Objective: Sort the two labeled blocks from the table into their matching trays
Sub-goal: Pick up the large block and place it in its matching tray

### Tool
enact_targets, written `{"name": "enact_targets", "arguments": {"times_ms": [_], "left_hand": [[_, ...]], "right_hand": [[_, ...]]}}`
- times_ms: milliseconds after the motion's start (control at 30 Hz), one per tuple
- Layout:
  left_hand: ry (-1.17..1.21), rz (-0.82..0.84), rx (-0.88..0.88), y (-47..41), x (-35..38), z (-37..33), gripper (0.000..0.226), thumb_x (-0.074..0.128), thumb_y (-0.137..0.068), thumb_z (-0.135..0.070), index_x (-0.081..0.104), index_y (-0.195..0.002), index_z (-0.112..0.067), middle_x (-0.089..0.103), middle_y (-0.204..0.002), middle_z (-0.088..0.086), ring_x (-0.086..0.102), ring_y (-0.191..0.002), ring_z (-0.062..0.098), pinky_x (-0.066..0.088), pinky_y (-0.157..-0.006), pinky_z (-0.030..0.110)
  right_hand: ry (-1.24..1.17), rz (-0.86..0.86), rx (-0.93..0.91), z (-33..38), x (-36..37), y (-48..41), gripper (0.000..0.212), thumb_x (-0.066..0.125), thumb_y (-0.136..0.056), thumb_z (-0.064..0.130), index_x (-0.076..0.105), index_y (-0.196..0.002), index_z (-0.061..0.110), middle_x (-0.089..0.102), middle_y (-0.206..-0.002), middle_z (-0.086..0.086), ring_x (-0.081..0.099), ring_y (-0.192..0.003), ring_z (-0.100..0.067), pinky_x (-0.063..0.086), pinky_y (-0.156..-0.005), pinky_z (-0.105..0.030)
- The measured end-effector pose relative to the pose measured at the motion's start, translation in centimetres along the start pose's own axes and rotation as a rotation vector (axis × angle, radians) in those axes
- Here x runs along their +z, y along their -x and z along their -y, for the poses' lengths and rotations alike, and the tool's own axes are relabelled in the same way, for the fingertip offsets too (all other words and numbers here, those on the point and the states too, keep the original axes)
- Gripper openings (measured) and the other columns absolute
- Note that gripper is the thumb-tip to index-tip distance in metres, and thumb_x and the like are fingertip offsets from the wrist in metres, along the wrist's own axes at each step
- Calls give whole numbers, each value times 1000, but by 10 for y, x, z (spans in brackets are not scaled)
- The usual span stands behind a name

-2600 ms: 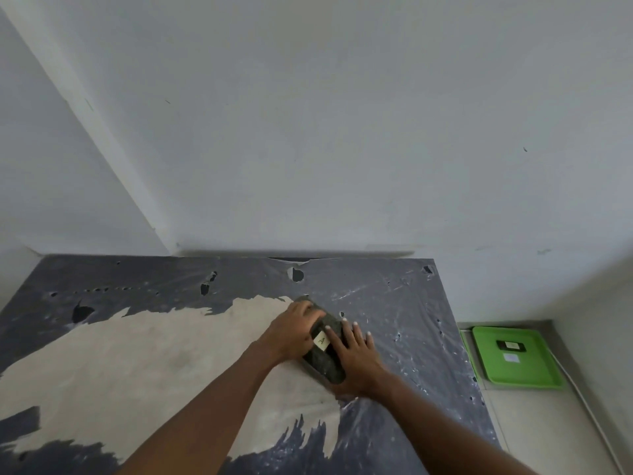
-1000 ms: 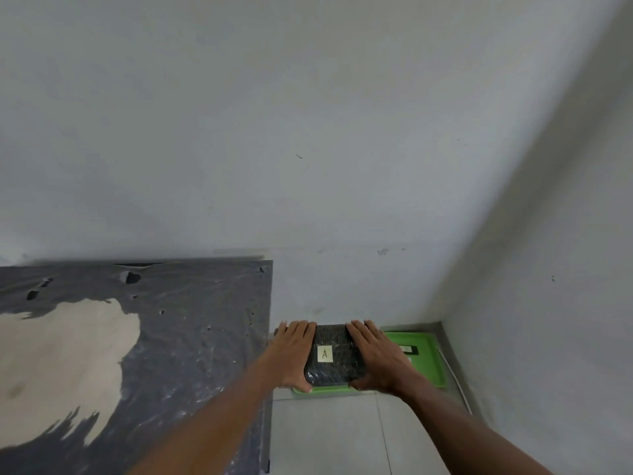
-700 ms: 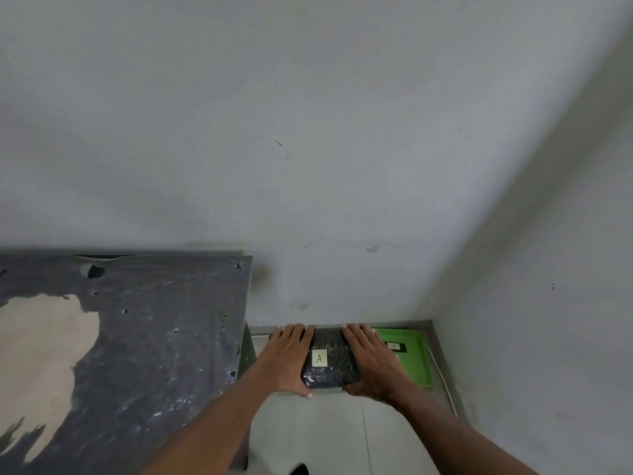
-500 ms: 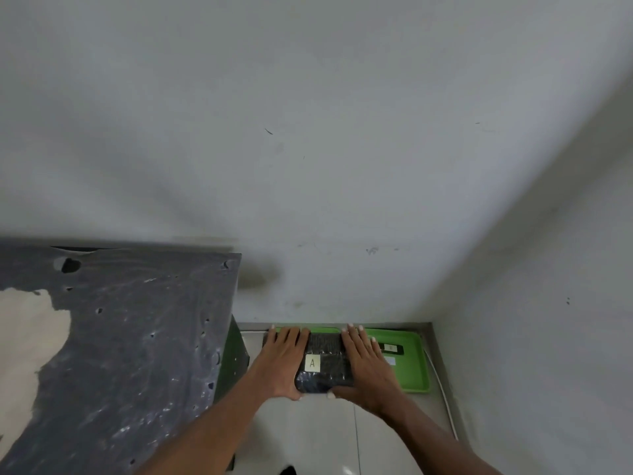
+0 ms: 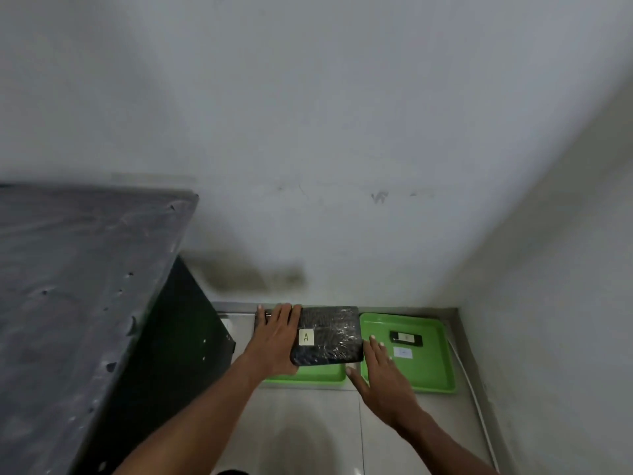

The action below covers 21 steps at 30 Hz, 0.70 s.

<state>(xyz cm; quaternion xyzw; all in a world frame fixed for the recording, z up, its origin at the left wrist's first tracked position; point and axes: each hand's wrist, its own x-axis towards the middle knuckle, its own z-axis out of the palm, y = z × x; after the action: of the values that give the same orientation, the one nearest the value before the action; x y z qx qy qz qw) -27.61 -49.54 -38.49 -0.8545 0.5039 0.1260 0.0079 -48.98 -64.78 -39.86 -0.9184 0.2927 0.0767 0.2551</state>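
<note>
A dark, plastic-wrapped block (image 5: 329, 334) with a pale "A" sticker lies across the left green tray (image 5: 308, 373) on the floor. My left hand (image 5: 274, 341) lies flat against the block's left edge, fingers stretched out. My right hand (image 5: 380, 371) is off the block, open, and hovers over the gap between the two trays. The right green tray (image 5: 428, 368) holds a small black tag (image 5: 406, 337) and a white label (image 5: 402, 353). The second block is not in view.
The grey plastic-covered table (image 5: 68, 286) stands at the left, with its dark side panel (image 5: 178, 337) close to the left tray. Both trays sit in a corner between two white walls. A white cable (image 5: 469, 382) runs along the right wall.
Both hands carried the A block from the table down to the left tray. My right hand has now let go and pulled back to the right.
</note>
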Motion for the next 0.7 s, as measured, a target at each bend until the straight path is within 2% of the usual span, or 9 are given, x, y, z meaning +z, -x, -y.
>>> {"name": "enact_targets", "arguments": {"times_ms": [133, 367, 700], "left_hand": [[-63, -1, 39, -32, 77, 8, 119, 74, -63, -48, 8, -153, -6, 26, -152, 14, 22, -145, 34, 7, -116, 72], [-128, -51, 44, -89, 188, 33, 123, 80, -57, -49, 12, -151, -8, 30, -148, 14, 27, -141, 34, 14, -116, 69], [-83, -7, -44, -135, 252, 53, 130, 88, -63, -42, 1, -154, -8, 16, -158, 15, 9, -150, 36, 11, -117, 69]], "right_hand": [[-11, -3, -3, -41, 75, -35, 78, 28, -95, 65, 5, -154, 19, 2, -165, -6, 3, -151, -24, 18, -121, -42], [2, -40, -55, -97, 182, -100, 81, 36, -95, 63, 5, -153, 15, 9, -164, -10, 12, -151, -25, 26, -119, -42], [18, 39, -86, -124, 257, -145, 87, 49, -96, 51, -1, -153, 8, 11, -163, -15, 21, -147, -29, 32, -117, -41]]}}
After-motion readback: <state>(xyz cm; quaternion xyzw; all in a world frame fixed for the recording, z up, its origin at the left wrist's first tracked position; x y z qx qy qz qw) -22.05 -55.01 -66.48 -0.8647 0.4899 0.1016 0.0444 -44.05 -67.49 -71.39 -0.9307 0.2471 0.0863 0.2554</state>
